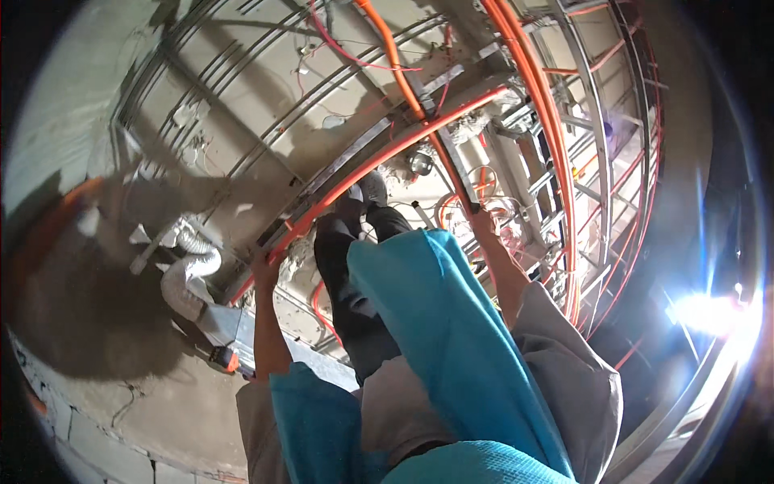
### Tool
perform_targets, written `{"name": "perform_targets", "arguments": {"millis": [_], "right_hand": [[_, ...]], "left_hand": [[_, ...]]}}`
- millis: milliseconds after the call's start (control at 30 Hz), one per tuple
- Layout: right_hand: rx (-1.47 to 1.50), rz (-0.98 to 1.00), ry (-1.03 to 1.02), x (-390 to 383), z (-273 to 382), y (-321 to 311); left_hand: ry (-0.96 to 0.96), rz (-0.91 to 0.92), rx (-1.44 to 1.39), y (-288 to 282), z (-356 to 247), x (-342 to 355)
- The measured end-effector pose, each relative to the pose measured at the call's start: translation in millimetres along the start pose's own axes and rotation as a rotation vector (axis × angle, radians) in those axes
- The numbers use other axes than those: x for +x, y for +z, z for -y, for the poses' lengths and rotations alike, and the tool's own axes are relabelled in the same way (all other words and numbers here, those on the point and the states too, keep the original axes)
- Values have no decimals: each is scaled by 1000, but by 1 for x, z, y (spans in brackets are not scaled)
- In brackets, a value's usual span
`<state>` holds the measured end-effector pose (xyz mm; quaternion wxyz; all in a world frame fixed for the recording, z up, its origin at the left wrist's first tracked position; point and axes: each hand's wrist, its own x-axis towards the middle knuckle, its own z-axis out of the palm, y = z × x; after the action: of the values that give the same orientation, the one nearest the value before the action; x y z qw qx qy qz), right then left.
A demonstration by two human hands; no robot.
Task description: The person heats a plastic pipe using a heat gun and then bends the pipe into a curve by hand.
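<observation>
Room tighter at right than at left

The left hand (264, 270) is closed on the long red pipe (435, 123), near its lower-left end; its fingertips are hard to see. This pipe slants up to the right beside a grey metal channel (348, 155). The right hand (482, 223) is at the lower end of a narrow metal strip (457, 173) and seems curled around its edge, though how firmly I cannot tell. The strip's upper end meets the red pipe. Dark-clothed legs (337, 262) and teal cloth (427, 294) fill much of the gap between the forearms. Past the right forearm, a bundle of orange pipes (555, 153) and metal bars (595, 89) narrow the space. Left of the left hand lies a silver flexible duct (190, 278), with a barer surface (173, 415) below it.
</observation>
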<state>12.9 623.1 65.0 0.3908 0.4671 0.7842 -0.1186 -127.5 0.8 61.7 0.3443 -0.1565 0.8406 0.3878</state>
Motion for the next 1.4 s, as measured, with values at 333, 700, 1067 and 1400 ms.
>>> {"name": "perform_targets", "arguments": {"millis": [333, 700, 1067, 1400], "right_hand": [[-3, -32, -110, 22, -5, 20], [-40, -162, -243, 58, -22, 38], [-4, -261, -223, 35, -48, 23], [64, -733, -975, 73, 144, -196]], "left_hand": [[180, -77, -10, -3, 16, 27], [105, -126, -113, -6, 22, 23], [362, -95, -80, -2, 15, 50], [213, -48, -238, -6, 30, 43]]}}
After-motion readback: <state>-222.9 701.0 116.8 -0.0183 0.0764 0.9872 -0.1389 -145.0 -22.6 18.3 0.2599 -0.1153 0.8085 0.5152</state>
